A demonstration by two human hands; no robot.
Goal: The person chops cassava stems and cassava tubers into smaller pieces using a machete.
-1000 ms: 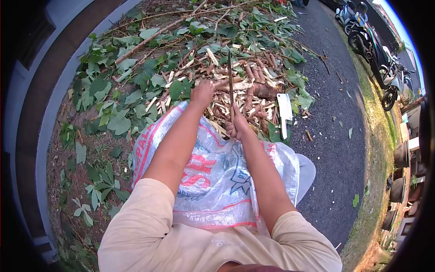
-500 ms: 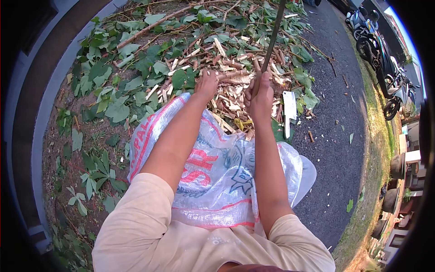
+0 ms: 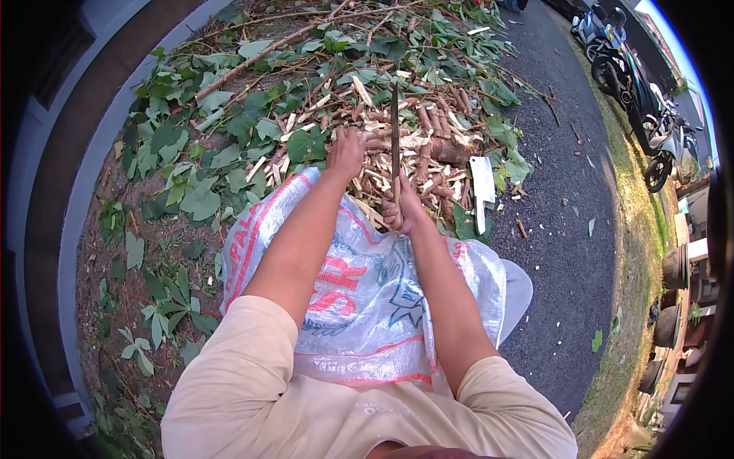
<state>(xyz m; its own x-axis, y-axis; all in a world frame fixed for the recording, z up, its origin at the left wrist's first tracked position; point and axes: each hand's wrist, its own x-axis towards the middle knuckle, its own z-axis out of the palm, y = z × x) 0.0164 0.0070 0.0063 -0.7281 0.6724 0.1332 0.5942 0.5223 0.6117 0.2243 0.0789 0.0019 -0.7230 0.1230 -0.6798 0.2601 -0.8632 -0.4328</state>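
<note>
Right hand (image 3: 405, 211) wraps handle of upright long knife (image 3: 395, 138); left hand (image 3: 346, 153) at cut stick (image 3: 378, 135), fingertips hidden, grip impossible to tell.

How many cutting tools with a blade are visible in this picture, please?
2: a long knife in the right hand, and a cleaver lying beside the chopped wood. Others could be hidden under the leaves.

Outdoors: asphalt lane (image 3: 550, 306), motorbikes (image 3: 636, 103)
</note>
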